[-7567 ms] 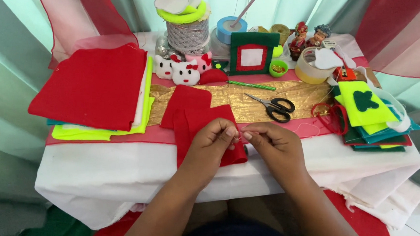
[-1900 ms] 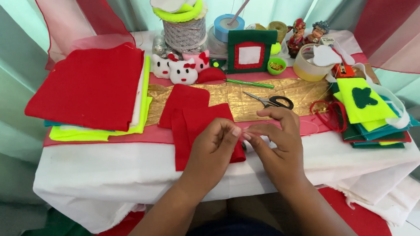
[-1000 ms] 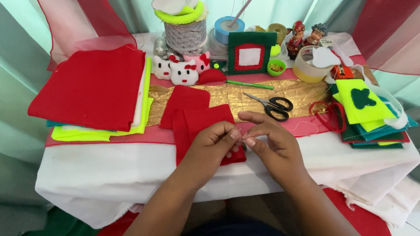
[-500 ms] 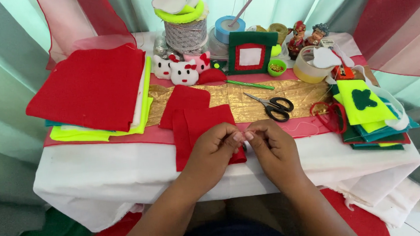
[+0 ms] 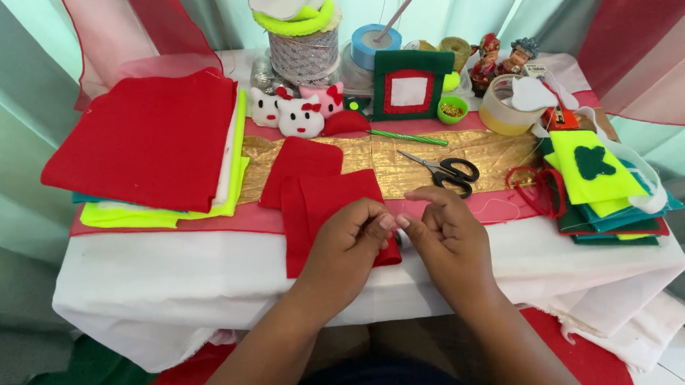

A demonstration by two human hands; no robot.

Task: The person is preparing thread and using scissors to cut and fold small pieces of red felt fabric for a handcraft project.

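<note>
I take the black scissors (image 5: 446, 170) on the gold cloth strip (image 5: 404, 158) as my landmark. Both hands work just in front of the scissors, at the near edge of the table (image 5: 166, 290), which has a white cover.

My left hand (image 5: 346, 244) is curled, and its fingertips are pinched together over the right edge of the red felt piece (image 5: 324, 209). The right hand (image 5: 448, 237) is also curled, and its thumb and forefinger touch the fingertips of the left one. Between them there is something very small. It is too small for me to say what it is, so I cannot tell what each hand really grips, only that the fingers are pressed closed.

The red felt piece lies flat, to the left of the scissors and a little nearer to me. It overlaps a second red piece that lies further back.

Far to the left of the scissors is a stack of felt sheets (image 5: 149, 141), red on top with yellow-green below. To the right of the scissors is another pile of felt (image 5: 595, 177), and its top is yellow-green with a dark green shape. Behind the scissors stands a small green frame (image 5: 409, 84), and left of it are two white cat figures (image 5: 286, 113).
</note>
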